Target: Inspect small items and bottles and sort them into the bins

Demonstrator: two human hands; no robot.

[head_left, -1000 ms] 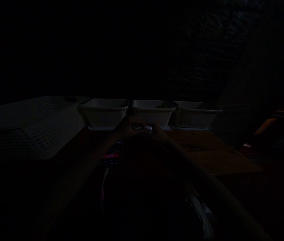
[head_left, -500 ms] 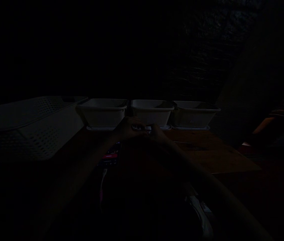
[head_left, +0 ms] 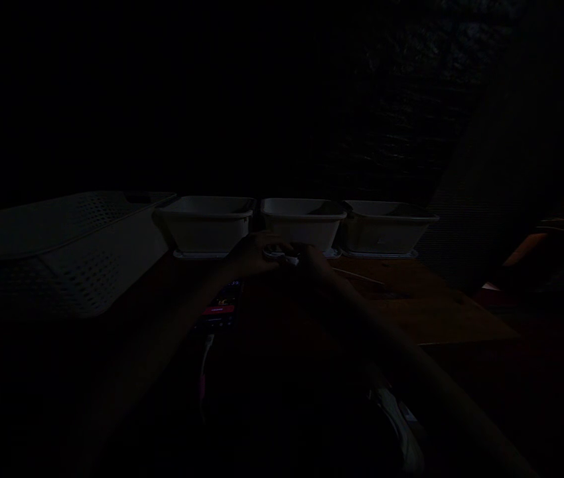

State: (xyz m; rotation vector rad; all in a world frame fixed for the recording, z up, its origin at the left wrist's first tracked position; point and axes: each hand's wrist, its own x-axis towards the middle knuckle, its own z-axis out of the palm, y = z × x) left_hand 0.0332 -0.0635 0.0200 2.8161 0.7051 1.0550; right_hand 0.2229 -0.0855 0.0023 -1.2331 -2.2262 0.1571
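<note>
The left hand [head_left: 255, 255] has its grip pinched on a small white piece [head_left: 290, 259], in front of the middle tub [head_left: 304, 229]; the right hand [head_left: 316, 264] is beside it, its grip too dark to tell. The piece looks light, stiff and slick, likely best held by its edges.

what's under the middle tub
A thin pale edge, perhaps a lid or tray, shows under the middle tub at its right. The left hand and right hand block much of the front, and whatever lies beneath the base is hidden.
</note>
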